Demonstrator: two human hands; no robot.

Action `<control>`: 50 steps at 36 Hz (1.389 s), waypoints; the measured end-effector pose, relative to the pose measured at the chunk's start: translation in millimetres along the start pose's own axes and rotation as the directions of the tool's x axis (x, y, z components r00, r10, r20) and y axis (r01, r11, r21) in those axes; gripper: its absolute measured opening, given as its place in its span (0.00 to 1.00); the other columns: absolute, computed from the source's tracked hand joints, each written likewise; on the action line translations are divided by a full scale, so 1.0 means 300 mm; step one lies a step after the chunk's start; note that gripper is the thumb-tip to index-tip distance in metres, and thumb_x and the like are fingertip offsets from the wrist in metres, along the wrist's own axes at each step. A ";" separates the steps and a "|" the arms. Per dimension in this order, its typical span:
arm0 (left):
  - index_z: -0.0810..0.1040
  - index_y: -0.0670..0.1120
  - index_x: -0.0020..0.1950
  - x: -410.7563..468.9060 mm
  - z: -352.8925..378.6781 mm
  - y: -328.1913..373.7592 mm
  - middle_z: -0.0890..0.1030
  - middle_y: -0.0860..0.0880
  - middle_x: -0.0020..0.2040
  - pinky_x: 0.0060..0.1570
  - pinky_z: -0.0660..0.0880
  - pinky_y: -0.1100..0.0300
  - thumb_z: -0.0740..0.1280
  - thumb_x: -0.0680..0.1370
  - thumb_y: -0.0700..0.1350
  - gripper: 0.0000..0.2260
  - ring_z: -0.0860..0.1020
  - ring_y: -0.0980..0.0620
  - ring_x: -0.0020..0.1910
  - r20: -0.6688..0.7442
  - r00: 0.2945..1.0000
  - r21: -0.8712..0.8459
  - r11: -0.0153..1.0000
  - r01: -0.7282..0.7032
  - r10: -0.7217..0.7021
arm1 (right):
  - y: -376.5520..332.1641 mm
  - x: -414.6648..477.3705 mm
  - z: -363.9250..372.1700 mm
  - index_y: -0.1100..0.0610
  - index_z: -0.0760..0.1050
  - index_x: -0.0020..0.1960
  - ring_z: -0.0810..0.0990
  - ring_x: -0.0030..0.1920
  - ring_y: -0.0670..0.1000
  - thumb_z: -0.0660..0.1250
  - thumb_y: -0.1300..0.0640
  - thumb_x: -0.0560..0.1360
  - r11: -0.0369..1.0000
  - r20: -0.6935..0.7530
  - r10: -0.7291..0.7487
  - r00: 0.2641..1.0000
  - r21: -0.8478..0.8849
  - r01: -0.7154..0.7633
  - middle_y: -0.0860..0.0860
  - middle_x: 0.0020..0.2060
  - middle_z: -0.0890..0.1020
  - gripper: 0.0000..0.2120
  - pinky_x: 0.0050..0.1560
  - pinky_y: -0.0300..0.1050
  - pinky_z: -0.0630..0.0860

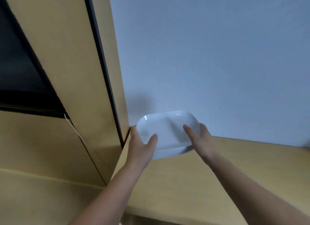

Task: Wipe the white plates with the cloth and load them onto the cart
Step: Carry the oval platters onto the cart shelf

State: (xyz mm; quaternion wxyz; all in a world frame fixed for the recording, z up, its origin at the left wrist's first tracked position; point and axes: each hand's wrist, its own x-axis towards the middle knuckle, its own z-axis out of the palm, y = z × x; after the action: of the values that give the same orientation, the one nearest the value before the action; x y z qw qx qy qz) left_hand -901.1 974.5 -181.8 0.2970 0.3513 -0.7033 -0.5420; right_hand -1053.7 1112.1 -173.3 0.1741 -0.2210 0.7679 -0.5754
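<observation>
A white oblong plate with rounded corners and a ridge across its middle is held tilted, just above a tan wooden counter. My left hand grips its left end, thumb lying on the face toward me. My right hand grips its right end, thumb also on that face. Under the plate's lower edge shows another white rim, seemingly a second plate. No cloth and no cart are in view.
A pale blue-grey wall rises behind the counter. To the left stands a tan cabinet panel with a dark vertical strip and a black opening. A dark blur sits at the right edge.
</observation>
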 end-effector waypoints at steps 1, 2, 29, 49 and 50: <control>0.60 0.52 0.74 -0.019 0.011 0.030 0.73 0.58 0.63 0.53 0.68 0.63 0.67 0.74 0.52 0.30 0.73 0.58 0.59 0.042 0.999 0.013 1.000 -0.008 0.008 | -0.008 -0.044 -0.037 0.52 0.69 0.62 0.78 0.51 0.42 0.67 0.37 0.72 1.000 -0.045 0.014 0.999 0.008 -0.014 0.43 0.53 0.78 0.26 0.42 0.37 0.73; 0.59 0.52 0.75 -0.039 0.029 0.060 0.73 0.56 0.63 0.52 0.68 0.63 0.67 0.74 0.54 0.32 0.73 0.56 0.59 0.085 0.996 0.018 1.000 -0.020 0.018 | -0.016 -0.087 -0.077 0.52 0.69 0.62 0.78 0.51 0.42 0.67 0.36 0.71 1.000 -0.089 0.028 0.996 0.013 -0.027 0.43 0.53 0.78 0.27 0.44 0.39 0.74; 0.71 0.51 0.58 -1.671 0.684 0.495 0.77 0.56 0.52 0.39 0.71 0.73 0.66 0.67 0.53 0.20 0.75 0.67 0.49 0.888 0.158 -0.403 0.896 -0.186 0.432 | 0.052 -2.068 -0.999 0.48 0.67 0.58 0.76 0.50 0.43 0.68 0.37 0.71 0.937 -0.970 0.208 0.128 0.159 -0.312 0.43 0.50 0.76 0.23 0.46 0.43 0.73; 0.68 0.46 0.66 -2.625 0.735 0.385 0.76 0.57 0.54 0.46 0.72 0.67 0.68 0.76 0.43 0.19 0.76 0.60 0.53 0.846 -0.428 -0.391 0.916 -0.093 0.317 | 0.195 -3.001 -0.952 0.52 0.69 0.60 0.78 0.48 0.42 0.69 0.38 0.70 0.854 -0.854 0.289 -0.433 0.435 -0.287 0.44 0.49 0.79 0.26 0.40 0.38 0.73; 0.68 0.46 0.66 -2.643 0.756 0.383 0.76 0.57 0.55 0.47 0.72 0.66 0.68 0.76 0.43 0.19 0.76 0.60 0.54 0.841 -0.442 -0.387 0.918 -0.091 0.311 | 0.212 -3.009 -0.964 0.52 0.70 0.60 0.78 0.48 0.42 0.69 0.37 0.70 0.850 -0.844 0.292 -0.450 0.445 -0.281 0.44 0.48 0.79 0.26 0.40 0.38 0.73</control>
State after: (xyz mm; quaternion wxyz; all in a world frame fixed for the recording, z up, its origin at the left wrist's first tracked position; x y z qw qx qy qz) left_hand -644.7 1766.3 -153.2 -0.2991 -0.4189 -0.6454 -0.5644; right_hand -453.6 1848.0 -142.4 -0.3699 0.5587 0.6015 -0.4350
